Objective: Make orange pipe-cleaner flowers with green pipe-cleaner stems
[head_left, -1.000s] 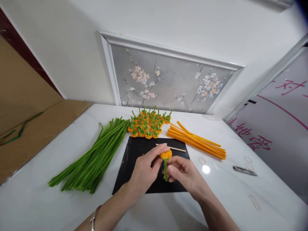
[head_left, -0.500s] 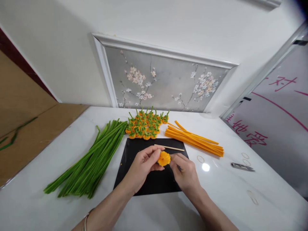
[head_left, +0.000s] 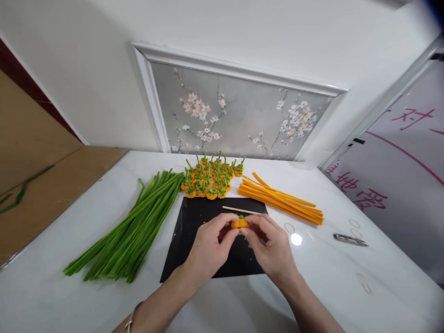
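I've turned the round, fuzzy orange flower [head_left: 240,224] so its green stem [head_left: 241,216] shows on top; my right grip [head_left: 275,245] now pinches its edge.

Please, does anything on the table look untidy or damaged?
Nothing looks clearly damaged. Slightly untidy: small orange specks lie scattered on the otherwise plain black mat, and one orange strip sticks out at an angle from its bundle.
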Available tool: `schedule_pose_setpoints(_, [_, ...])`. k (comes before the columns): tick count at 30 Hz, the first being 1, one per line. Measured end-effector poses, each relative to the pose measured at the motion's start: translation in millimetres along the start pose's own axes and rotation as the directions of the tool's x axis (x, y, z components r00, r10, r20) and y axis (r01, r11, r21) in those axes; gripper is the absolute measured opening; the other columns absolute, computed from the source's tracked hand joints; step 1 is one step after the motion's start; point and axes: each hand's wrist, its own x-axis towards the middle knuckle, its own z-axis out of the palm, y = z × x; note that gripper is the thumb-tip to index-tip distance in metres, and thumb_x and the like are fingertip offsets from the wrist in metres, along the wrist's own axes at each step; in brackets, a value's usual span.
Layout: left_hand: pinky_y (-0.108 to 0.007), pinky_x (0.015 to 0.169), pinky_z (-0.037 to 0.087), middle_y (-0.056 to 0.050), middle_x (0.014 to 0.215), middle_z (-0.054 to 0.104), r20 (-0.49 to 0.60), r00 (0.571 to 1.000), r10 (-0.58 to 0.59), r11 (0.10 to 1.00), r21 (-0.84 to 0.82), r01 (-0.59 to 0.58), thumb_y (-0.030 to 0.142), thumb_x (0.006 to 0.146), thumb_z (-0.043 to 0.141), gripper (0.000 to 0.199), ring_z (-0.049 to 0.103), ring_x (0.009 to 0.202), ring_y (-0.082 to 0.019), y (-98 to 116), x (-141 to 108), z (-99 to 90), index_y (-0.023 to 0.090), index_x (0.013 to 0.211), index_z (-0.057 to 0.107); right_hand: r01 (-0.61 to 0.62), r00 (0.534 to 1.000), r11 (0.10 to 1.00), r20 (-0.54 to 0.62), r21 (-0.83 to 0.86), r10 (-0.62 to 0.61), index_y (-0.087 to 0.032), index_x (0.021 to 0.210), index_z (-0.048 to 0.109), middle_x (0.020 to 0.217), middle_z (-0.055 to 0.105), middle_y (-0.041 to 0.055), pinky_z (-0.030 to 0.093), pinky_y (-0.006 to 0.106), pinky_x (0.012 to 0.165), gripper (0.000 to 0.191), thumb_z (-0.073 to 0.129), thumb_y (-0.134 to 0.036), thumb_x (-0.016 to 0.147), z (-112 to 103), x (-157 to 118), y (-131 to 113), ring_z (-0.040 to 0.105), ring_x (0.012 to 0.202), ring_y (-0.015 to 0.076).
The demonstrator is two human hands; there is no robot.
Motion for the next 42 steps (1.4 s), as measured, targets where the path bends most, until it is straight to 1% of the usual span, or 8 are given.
schedule_pose_setpoints(3, [-0.021,0.072,0.051,-0.003,0.095,0.065,-0.001,0.998,0.056,0.998,-0.012,-0.056,0.017,0.088,0.052,0.013,0.063,0.084,-0.013,1.4,-0.2,0.9,0.019,0.094,0.063,0.022,0.999,0.999,-0.030,-0.026,-0.022,-0.021,0.092,0.064,0.089,0.062,0.0045,0.053,0.023,0.058,0.010,0.054,-0.020,0.088,0.8,0.6,2.2,0.060,0.070,0.0134])
schedule_pose_setpoints(6, [-0.022,0.074,0.052,-0.004,0.093,0.065,-0.015,0.999,0.043,0.997,-0.056,-0.044,0.017,0.087,0.053,0.012,0.063,0.084,-0.014,-0.1,1.3,2.3,0.018,0.090,0.065,0.037,0.999,0.999,-0.003,-0.026,-0.038,-0.021,0.092,0.062,0.091,0.061,0.0044,0.053,0.023,0.059,0.012,0.051,-0.019,0.089,0.3,1.5,4.1,0.060,0.071,0.0132])
schedule_pose_setpoints(13, [-0.023,0.073,0.054,-0.006,0.092,0.069,-0.038,0.997,-0.067,0.980,-0.189,0.059,0.019,0.082,0.060,0.013,0.066,0.084,-0.016,-6.7,2.0,7.0,0.018,0.084,0.073,-0.026,0.995,1.000,0.096,-0.003,0.026,-0.021,0.092,0.058,0.092,0.057,0.0036,0.051,0.023,0.055,0.012,0.048,-0.016,0.089,-0.3,1.7,8.8,0.057,0.064,0.0117])
schedule_pose_setpoints(22, [-0.026,0.071,0.055,-0.006,0.090,0.071,0.070,0.970,-0.233,0.901,-0.359,0.243,0.022,0.079,0.063,0.014,0.067,0.081,-0.018,0.7,4.7,4.7,0.018,0.083,0.076,0.094,0.986,0.994,0.141,-0.062,-0.085,-0.021,0.094,0.056,0.097,0.056,0.0065,0.050,0.027,0.065,0.017,0.040,-0.015,0.091,-4.8,1.8,10.4,0.058,0.082,0.0169])
schedule_pose_setpoints(30, [-0.027,0.078,0.054,-0.006,0.096,0.070,0.097,0.985,-0.141,0.952,-0.259,0.162,0.022,0.081,0.061,0.018,0.066,0.088,-0.018,-6.1,2.2,6.9,0.017,0.095,0.070,-0.110,0.991,0.994,0.067,-0.025,0.112,-0.021,0.098,0.057,0.088,0.062,0.0048,0.051,0.025,0.054,0.013,0.048,-0.021,0.088,2.8,2.2,14.4,0.059,0.063,0.0136])
schedule_pose_setpoints(34, [-0.028,0.079,0.053,-0.005,0.090,0.069,0.103,0.968,-0.227,0.888,-0.386,0.250,0.022,0.079,0.063,0.015,0.066,0.084,-0.017,-2.9,4.2,6.4,0.016,0.092,0.066,-0.171,0.984,0.979,0.061,0.111,0.165,-0.020,0.100,0.057,0.079,0.062,0.0022,0.051,0.024,0.050,0.016,0.049,-0.027,0.089,1.3,2.6,10.8,0.057,0.055,0.0117])
schedule_pose_setpoints(39, [-0.026,0.077,0.053,-0.004,0.096,0.068,0.130,0.908,-0.398,0.714,-0.578,0.395,0.023,0.076,0.070,0.033,0.065,0.087,-0.015,2.1,6.6,2.6,0.018,0.107,0.061,-0.203,0.979,0.957,0.019,0.207,0.203,-0.019,0.102,0.055,0.066,0.057,-0.0014,0.050,0.024,0.049,0.021,0.049,-0.035,0.090,-6.5,3.7,11.9,0.055,0.049,0.0109])
schedule_pose_setpoints(42, [-0.023,0.078,0.051,-0.005,0.101,0.066,0.170,0.897,-0.409,0.665,-0.617,0.420,0.024,0.077,0.070,0.035,0.063,0.092,-0.015,0.5,6.4,1.3,0.020,0.110,0.061,-0.267,0.964,0.929,0.075,0.256,0.256,-0.018,0.099,0.056,0.064,0.058,-0.0018,0.048,0.023,0.046,0.023,0.052,-0.039,0.089,-8.0,3.8,12.6,0.054,0.046,0.0103])
